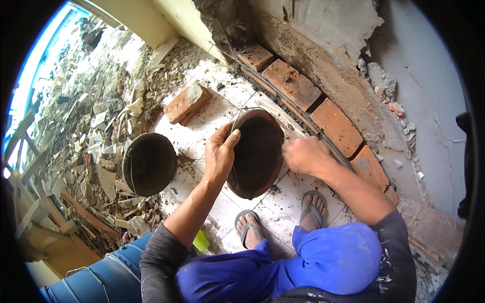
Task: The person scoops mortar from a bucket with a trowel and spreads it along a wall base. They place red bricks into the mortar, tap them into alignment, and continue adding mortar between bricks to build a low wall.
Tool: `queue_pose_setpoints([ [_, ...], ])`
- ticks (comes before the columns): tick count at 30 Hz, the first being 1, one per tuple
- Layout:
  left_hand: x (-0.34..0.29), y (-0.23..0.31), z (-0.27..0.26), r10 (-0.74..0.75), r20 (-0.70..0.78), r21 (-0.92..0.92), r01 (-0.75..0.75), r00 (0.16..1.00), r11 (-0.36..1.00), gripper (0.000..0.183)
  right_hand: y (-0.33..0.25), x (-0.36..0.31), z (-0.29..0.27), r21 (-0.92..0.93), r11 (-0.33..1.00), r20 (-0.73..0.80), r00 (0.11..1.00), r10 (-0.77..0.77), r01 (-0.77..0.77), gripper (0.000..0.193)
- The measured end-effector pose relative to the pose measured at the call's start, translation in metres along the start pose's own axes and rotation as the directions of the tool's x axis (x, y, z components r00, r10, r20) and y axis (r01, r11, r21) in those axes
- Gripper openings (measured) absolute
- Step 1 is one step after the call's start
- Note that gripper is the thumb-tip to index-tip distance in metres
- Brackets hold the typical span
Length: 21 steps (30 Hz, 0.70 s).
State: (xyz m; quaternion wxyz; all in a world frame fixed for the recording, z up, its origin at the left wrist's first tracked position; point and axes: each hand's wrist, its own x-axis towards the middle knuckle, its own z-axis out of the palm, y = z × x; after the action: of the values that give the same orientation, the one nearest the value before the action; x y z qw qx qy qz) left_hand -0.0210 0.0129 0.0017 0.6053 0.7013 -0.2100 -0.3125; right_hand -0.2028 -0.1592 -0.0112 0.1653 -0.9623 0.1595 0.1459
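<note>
— White floor tiles (283, 204), dusted with mortar, are seen underfoot, and a row of red bricks (308, 108) is laid along the base of a rough wall (333, 60). What is held?

— A rust-brown bucket (257, 154) is held just above the tiles, between the bricks and two sandalled feet (280, 217). It is tilted so that its mouth is turned up toward the camera; its long axis is seen nearly end-on, leaning toward the bricks.

— And the hands?

— The left hand (220, 154) is clamped on the bucket's left rim, thumb over the edge. The right hand (303, 155) is clenched at the right rim; whether anything is gripped in it cannot be told.

— What lies around?

— A second, dark bucket (150, 164) is set to the left at the edge of the rubble (96, 116), and a loose brick (188, 103) lies beyond it on the tiles. A blue drum (108, 280) is seen at the lower left.
</note>
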Motion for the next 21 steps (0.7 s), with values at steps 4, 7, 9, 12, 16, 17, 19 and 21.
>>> queue_pose_setpoints([
  [4,0.001,-0.005,0.005,0.006,-0.015,0.019,-0.005,1.000,1.000,0.035,-0.021,-0.013,0.038,0.458,0.880,0.106,0.975,-0.197,0.128,0.032],
  [7,0.007,-0.010,-0.002,0.018,-0.033,-0.051,-0.020,0.999,0.998,0.036,-0.024,-0.039,0.060,0.743,0.669,0.096,0.988,-0.123,0.011,0.037],
  [9,0.011,-0.013,-0.015,-0.001,-0.038,0.016,0.002,0.999,1.000,0.040,-0.017,-0.063,0.061,0.888,0.446,0.173,0.980,-0.095,-0.114,0.039],
  [12,0.027,-0.014,-0.033,-0.141,-0.039,0.018,0.142,0.989,0.990,0.051,0.007,-0.121,0.046,0.909,0.397,0.114,0.992,0.050,-0.125,0.042],
  [16,0.039,-0.008,-0.047,-0.105,0.067,-0.074,0.110,0.992,0.991,0.037,0.038,-0.228,0.015,0.713,0.694,-0.143,0.948,0.283,-0.099,0.047],
  [17,0.041,-0.005,-0.050,-0.092,0.058,-0.029,0.094,0.994,0.995,0.037,0.042,-0.259,0.010,0.760,0.623,-0.089,0.920,0.381,-0.184,0.048],
  [19,0.045,-0.001,-0.054,-0.109,0.036,-0.022,0.109,0.993,0.994,0.037,0.044,-0.318,0.010,0.872,0.393,0.030,0.833,0.553,-0.292,0.050],
  [21,0.050,0.001,-0.059,-0.139,0.064,-0.060,0.143,0.988,0.988,0.037,0.035,-0.365,0.021,0.966,-0.040,0.201,0.645,0.737,-0.255,0.049],
])
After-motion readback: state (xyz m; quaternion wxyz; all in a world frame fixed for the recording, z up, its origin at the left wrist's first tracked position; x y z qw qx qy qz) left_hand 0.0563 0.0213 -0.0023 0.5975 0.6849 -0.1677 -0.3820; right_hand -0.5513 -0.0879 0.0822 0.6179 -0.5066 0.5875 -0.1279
